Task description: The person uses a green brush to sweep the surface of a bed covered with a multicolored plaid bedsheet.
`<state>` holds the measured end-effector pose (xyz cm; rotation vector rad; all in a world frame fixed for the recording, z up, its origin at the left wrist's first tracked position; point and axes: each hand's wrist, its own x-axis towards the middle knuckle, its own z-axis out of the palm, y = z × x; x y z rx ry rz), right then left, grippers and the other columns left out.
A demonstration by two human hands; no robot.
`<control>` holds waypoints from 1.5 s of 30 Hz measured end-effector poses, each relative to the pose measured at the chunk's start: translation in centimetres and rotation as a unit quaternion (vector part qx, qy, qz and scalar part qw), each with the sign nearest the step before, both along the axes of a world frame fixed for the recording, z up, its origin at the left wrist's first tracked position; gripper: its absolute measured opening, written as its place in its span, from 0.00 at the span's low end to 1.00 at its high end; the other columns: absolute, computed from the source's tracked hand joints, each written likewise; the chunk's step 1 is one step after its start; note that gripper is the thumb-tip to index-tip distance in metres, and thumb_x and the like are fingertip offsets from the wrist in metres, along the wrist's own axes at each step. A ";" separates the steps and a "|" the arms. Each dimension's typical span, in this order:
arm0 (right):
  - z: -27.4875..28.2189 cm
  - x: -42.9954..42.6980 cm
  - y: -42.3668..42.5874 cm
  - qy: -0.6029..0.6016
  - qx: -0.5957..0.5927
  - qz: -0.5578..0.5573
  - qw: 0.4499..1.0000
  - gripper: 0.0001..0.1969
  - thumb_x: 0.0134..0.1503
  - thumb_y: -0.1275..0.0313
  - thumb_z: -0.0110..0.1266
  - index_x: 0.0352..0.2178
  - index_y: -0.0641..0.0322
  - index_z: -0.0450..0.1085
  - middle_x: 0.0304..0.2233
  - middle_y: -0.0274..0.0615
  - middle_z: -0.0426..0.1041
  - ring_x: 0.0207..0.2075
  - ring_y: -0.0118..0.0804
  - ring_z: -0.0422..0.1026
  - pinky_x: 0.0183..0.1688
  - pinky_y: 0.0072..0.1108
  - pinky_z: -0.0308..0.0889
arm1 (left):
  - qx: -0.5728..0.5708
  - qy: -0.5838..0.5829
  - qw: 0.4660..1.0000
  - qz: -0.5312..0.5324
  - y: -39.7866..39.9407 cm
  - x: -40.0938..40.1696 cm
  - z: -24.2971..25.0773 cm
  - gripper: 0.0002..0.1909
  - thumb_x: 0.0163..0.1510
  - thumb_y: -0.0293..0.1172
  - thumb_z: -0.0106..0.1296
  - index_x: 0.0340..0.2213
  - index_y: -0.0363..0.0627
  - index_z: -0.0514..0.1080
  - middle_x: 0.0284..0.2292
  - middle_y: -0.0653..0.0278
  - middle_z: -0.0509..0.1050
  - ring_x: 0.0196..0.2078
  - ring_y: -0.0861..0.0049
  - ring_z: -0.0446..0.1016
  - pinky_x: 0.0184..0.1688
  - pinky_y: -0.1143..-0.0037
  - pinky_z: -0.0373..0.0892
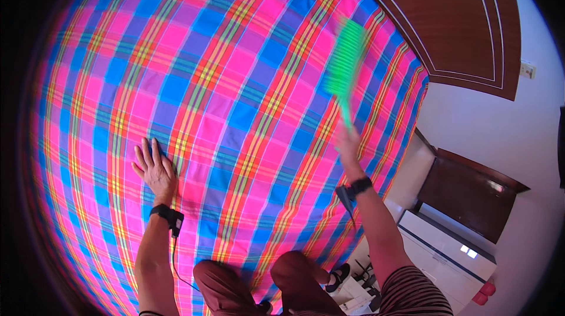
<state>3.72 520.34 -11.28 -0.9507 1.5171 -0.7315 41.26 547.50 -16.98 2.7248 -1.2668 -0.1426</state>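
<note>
A brightly checked bedsheet [247,122] in pink, blue, yellow and red covers the bed before me. My right hand [348,144] grips the handle of a green brush [346,58], which looks like a bed brush and is blurred by motion. Its broad ribbed head points away from me over the right part of the sheet. Whether its bristles touch the cloth I cannot tell. My left hand [154,172] lies palm down on the sheet, fingers spread, holding nothing. Small creases show in the cloth around it.
A dark brown wooden headboard [459,24] borders the bed at the upper right. To the right stand a dark brown cabinet [468,197] and a white appliance or chest [446,254]. My knees [225,285] press against the near side, and sandals [339,277] show on the floor.
</note>
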 end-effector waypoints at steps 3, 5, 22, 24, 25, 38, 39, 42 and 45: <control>-2.2 7.6 -0.2 0.100 -0.068 0.251 0.960 0.12 0.50 0.67 0.51 0.32 0.66 0.66 0.18 0.29 0.64 0.23 0.20 0.62 0.24 0.18 0.60 | -0.015 0.011 1.000 -0.008 -1.0 -0.1 0.2 0.24 0.52 0.34 0.31 0.52 0.51 0.53 0.56 0.62 0.48 0.59 0.62 0.40 0.55 0.55 0.31; -3.0 9.8 0.1 0.204 -0.065 0.356 0.910 0.12 0.49 0.66 0.52 0.30 0.66 0.66 0.19 0.32 0.64 0.24 0.21 0.62 0.26 0.19 0.61 | -0.037 0.006 0.999 0.005 0.2 0.5 0.5 0.24 0.52 0.34 0.32 0.52 0.52 0.54 0.56 0.63 0.48 0.59 0.62 0.41 0.54 0.54 0.32; -6.0 6.3 -2.3 0.023 0.049 0.203 0.978 0.16 0.55 0.61 0.43 0.18 0.57 0.53 0.10 0.29 0.53 0.09 0.20 0.51 0.11 0.14 0.47 | -0.090 -0.043 0.995 0.005 0.5 0.6 -1.8 0.22 0.49 0.36 0.37 0.48 0.56 0.60 0.52 0.63 0.56 0.56 0.62 0.50 0.53 0.53 0.41; -5.9 6.6 -1.9 0.038 0.050 0.194 0.979 0.16 0.54 0.61 0.44 0.18 0.56 0.53 0.10 0.28 0.52 0.09 0.20 0.51 0.11 0.14 0.45 | -0.087 -0.053 0.995 0.004 0.7 0.5 -1.8 0.23 0.48 0.36 0.36 0.48 0.55 0.59 0.51 0.63 0.57 0.56 0.62 0.50 0.54 0.54 0.41; -5.8 6.6 -1.7 0.050 0.051 0.187 0.980 0.16 0.54 0.60 0.45 0.18 0.56 0.54 0.10 0.28 0.52 0.09 0.19 0.51 0.11 0.14 0.44 | -0.079 -0.062 0.995 0.006 0.9 0.2 -1.7 0.23 0.48 0.36 0.37 0.48 0.54 0.59 0.51 0.63 0.57 0.55 0.62 0.51 0.54 0.55 0.42; -5.8 6.5 -2.3 0.023 0.049 0.245 0.968 0.15 0.55 0.61 0.44 0.18 0.54 0.53 0.12 0.28 0.53 0.12 0.20 0.52 0.15 0.14 0.49 | -0.007 0.054 0.998 0.027 9.4 -13.8 -0.3 0.24 0.48 0.42 0.41 0.49 0.54 0.59 0.53 0.63 0.54 0.58 0.64 0.45 0.54 0.54 0.36; -5.7 6.8 -2.3 0.022 0.051 0.235 0.970 0.15 0.54 0.61 0.44 0.18 0.54 0.53 0.12 0.28 0.53 0.13 0.20 0.53 0.15 0.14 0.49 | 0.008 0.081 0.996 0.034 10.3 -15.6 0.1 0.24 0.48 0.42 0.41 0.49 0.54 0.59 0.53 0.64 0.53 0.58 0.65 0.44 0.54 0.55 0.34; -5.9 6.6 -2.3 0.031 0.049 0.231 0.971 0.15 0.54 0.61 0.45 0.17 0.54 0.53 0.12 0.28 0.53 0.12 0.20 0.52 0.15 0.14 0.48 | 0.012 0.108 0.993 0.042 12.1 -19.4 0.2 0.24 0.47 0.42 0.41 0.48 0.55 0.60 0.53 0.63 0.53 0.58 0.63 0.44 0.53 0.52 0.34; -6.1 6.7 -2.4 0.037 0.048 0.229 0.972 0.15 0.54 0.61 0.45 0.18 0.54 0.54 0.12 0.28 0.53 0.12 0.20 0.52 0.14 0.15 0.48 | 0.006 0.092 0.995 0.038 12.9 -20.1 0.0 0.24 0.46 0.40 0.42 0.47 0.56 0.61 0.52 0.63 0.55 0.57 0.63 0.46 0.52 0.51 0.35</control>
